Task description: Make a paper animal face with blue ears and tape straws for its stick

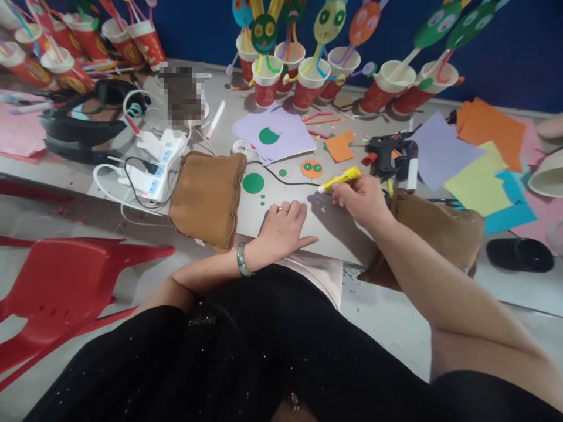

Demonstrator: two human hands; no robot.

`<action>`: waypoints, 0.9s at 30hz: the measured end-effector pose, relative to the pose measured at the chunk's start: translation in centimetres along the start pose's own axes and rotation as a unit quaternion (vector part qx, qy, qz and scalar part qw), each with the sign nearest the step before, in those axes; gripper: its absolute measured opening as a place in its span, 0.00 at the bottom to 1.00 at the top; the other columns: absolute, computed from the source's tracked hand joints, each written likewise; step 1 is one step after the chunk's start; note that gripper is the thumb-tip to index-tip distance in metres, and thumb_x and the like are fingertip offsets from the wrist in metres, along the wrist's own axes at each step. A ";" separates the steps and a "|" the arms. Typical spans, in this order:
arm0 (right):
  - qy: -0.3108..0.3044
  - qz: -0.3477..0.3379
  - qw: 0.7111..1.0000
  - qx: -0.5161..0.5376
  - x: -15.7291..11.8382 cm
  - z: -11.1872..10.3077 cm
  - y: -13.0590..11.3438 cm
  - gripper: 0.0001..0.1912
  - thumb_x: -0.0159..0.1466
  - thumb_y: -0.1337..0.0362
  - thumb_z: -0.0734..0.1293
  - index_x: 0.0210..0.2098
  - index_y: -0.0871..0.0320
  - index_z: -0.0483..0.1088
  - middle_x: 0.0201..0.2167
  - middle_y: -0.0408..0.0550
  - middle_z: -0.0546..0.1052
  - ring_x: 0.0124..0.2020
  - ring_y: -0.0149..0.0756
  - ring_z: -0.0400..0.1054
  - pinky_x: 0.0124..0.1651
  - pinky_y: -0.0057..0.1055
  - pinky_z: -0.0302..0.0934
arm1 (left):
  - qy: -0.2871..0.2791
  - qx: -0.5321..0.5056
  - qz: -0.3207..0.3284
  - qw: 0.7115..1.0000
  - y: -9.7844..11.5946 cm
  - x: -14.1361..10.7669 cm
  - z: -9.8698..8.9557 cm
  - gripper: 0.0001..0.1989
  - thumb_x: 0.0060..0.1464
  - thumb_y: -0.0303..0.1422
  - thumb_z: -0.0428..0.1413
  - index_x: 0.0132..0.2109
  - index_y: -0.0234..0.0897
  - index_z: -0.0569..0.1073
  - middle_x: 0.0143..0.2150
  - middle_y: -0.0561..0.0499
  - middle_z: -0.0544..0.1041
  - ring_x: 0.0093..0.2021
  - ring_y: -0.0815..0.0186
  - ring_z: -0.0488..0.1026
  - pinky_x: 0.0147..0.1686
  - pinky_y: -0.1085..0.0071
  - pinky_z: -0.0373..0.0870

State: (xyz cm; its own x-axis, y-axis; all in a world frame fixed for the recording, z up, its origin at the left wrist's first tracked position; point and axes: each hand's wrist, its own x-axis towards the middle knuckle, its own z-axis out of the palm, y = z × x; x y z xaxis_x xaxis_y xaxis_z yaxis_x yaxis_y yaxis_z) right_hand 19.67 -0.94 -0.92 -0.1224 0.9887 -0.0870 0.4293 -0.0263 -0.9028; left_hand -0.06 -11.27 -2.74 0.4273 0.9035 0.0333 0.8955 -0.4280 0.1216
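Observation:
My right hand (363,199) is closed around a yellow tube (345,177) with a white tip, held low over the table; whether it is a glue tube or a marker I cannot tell. The tip points left, near a black cord. My left hand (284,228) rests on the table's front edge, thumb stretched out and fingers slightly bent, holding nothing. Between and beyond the hands lie an orange paper circle (312,169) with two green eye pieces, a larger green circle (253,183) and several small green dots (282,173).
Brown cushions (206,196) (440,225) flank the work spot. A black glue gun (387,155) lies right, beside coloured paper sheets (479,176). Red paper cups (310,82) with paper faces line the back. Left are a power strip (165,167) and a red chair (65,275).

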 end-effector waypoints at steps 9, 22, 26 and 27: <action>0.054 0.010 0.998 0.039 2.7 -0.5 2.3 0.13 0.63 0.60 0.71 0.26 0.51 0.64 0.16 0.40 0.68 0.19 0.32 0.57 0.25 0.35 0.54 | -0.063 0.016 0.017 0.998 0.2 0.7 -3.0 0.37 0.70 0.53 0.57 0.67 0.21 0.70 0.58 0.30 0.75 0.55 0.48 0.72 0.55 0.56 0.63; 0.014 -0.010 1.000 0.026 0.3 -0.2 0.7 0.08 0.63 0.65 0.73 0.32 0.52 0.70 0.19 0.41 0.71 0.22 0.35 0.61 0.30 0.38 0.58 | -0.020 0.040 0.027 0.999 -0.9 0.4 -1.4 0.41 0.71 0.56 0.53 0.73 0.24 0.66 0.57 0.32 0.75 0.54 0.48 0.72 0.55 0.57 0.63; 0.017 -0.011 0.999 0.030 0.3 -0.1 0.5 0.07 0.61 0.65 0.73 0.34 0.52 0.70 0.20 0.40 0.71 0.21 0.34 0.60 0.29 0.37 0.56 | -0.026 0.037 0.017 0.999 -0.9 0.3 -1.0 0.41 0.71 0.56 0.51 0.75 0.26 0.64 0.58 0.31 0.75 0.55 0.47 0.71 0.54 0.57 0.63; 0.016 -0.015 0.999 0.028 0.3 0.0 0.5 0.07 0.60 0.65 0.73 0.34 0.52 0.71 0.20 0.40 0.71 0.22 0.33 0.60 0.29 0.36 0.57 | -0.029 0.037 0.014 0.999 -0.9 0.3 -0.9 0.41 0.71 0.57 0.51 0.75 0.27 0.63 0.58 0.31 0.74 0.55 0.47 0.71 0.54 0.57 0.63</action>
State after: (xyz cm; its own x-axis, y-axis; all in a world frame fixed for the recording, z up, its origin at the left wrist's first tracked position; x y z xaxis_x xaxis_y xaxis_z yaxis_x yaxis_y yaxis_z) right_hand 19.88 -0.63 -1.42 -0.1057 0.9933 -0.0464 0.3754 -0.0033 -0.9269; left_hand -0.82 -10.56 -1.98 0.4562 0.8896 -0.0223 0.8893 -0.4548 0.0478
